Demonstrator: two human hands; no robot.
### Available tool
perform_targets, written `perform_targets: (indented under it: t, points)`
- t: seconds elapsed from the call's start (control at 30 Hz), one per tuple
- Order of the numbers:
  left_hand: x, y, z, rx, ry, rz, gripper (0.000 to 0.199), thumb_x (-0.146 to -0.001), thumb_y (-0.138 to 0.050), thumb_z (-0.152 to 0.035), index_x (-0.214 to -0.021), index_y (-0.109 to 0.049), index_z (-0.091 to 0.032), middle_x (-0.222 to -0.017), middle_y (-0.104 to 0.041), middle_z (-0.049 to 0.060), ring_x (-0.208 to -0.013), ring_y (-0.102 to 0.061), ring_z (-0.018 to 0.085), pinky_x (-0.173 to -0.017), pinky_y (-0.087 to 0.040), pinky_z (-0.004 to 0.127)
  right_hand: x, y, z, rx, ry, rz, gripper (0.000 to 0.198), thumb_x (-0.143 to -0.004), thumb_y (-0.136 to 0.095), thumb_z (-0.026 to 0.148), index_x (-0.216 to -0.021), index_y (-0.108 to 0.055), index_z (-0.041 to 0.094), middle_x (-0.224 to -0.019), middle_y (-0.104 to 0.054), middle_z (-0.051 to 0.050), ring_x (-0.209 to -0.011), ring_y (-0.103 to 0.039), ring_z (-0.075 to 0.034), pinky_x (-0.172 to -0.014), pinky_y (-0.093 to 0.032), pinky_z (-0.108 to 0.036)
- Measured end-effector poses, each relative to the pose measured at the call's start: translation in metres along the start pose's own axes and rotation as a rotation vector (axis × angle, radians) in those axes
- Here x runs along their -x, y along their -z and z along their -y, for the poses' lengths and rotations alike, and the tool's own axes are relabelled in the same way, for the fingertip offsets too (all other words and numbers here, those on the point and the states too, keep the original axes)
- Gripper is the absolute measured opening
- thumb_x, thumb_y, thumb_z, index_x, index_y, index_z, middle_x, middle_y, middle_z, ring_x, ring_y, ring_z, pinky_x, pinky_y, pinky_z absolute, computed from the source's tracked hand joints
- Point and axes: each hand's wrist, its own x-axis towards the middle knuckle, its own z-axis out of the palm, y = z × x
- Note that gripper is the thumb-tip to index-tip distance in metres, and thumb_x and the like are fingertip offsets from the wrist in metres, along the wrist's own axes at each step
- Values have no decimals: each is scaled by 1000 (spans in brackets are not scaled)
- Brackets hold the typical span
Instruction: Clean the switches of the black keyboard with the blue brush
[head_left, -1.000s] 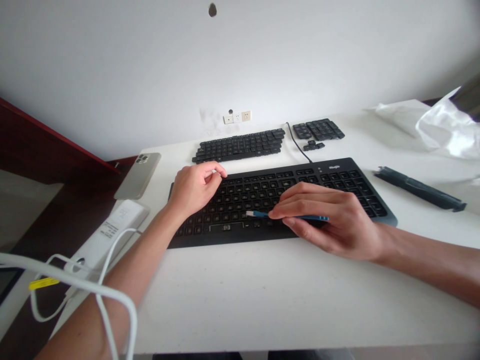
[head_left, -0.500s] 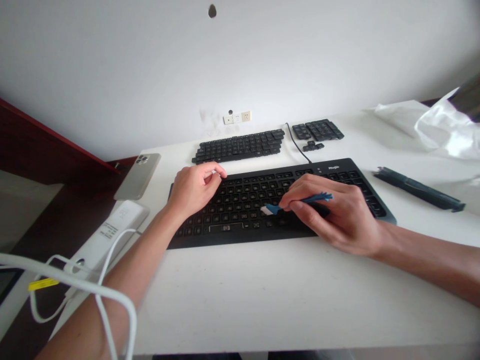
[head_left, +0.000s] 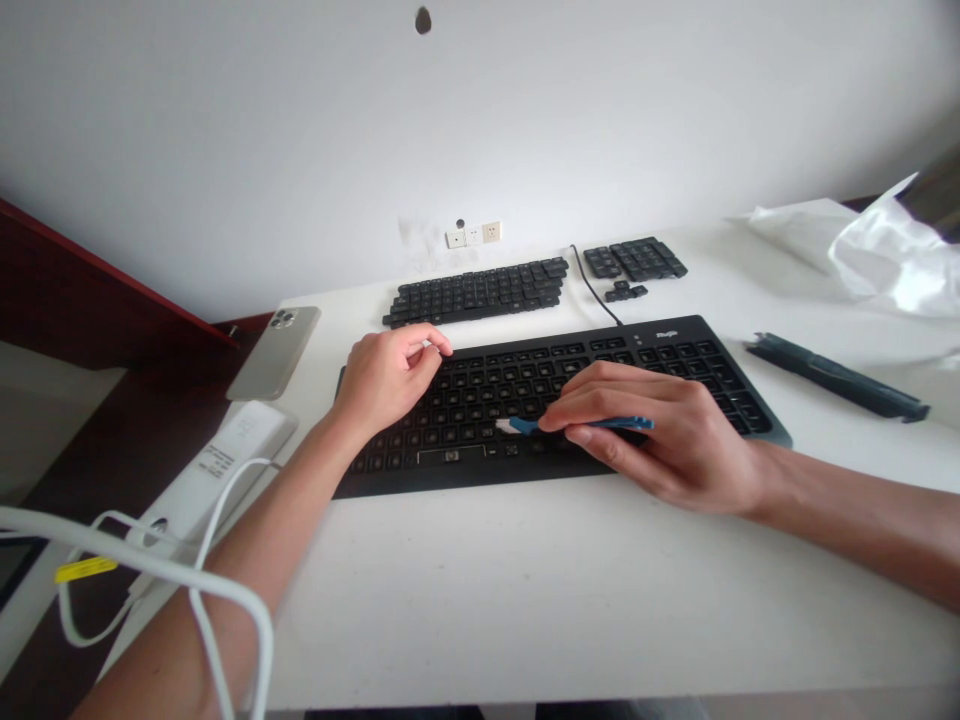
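A black keyboard [head_left: 465, 440] with its keycaps off lies on the white desk, bare switch sockets showing. My left hand [head_left: 386, 385] lies over its back left corner, fingers curled at the back edge and holding it. In my right hand [head_left: 660, 430] is a small blue brush [head_left: 521, 425] with white bristles, pinched between thumb and fingers. The bristles meet the lower middle rows of the sockets. Behind the keyboard, the removed keycaps [head_left: 480, 290] are set out in rows, with the number pad keycaps [head_left: 637, 260] and arrow keycaps [head_left: 625, 291] farther right.
A phone [head_left: 274, 350] lies face down at the left, near a white power strip [head_left: 214, 475] with white cables [head_left: 150, 560]. To the right are a long dark plastic piece [head_left: 836, 375] and a white plastic bag [head_left: 892, 250]. The keyboard cable [head_left: 596, 290] runs back toward the wall.
My right hand has shifted the brush a little left and tilted it lower over the sockets. My left hand and the keyboard have stayed in place.
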Motion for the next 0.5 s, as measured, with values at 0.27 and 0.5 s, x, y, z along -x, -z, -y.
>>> perform_targets:
  t: [0.27, 0.5]
  points:
    - [0, 0, 0, -3, 1, 2, 24, -92, -58, -24, -92, -82, -23, -53, -51, -5, -51, -39, 12, -61, -31, 28, -2, 1, 0, -5, -14, 56, 17, -109, -61, 17, -119, -75, 19, -104, -81, -8, -96, -75, -19, -85, -63, -31]
    - [0, 1, -2, -5, 15, 6, 24, -91, -58, -23, -92, -82, -24, -52, -50, -6, -51, -39, 13, -62, -32, 29, 0, 1, -2, 20, 7, 11, 17, -109, -62, 15, -120, -75, 18, -105, -82, -8, -97, -75, -18, -88, -63, -31]
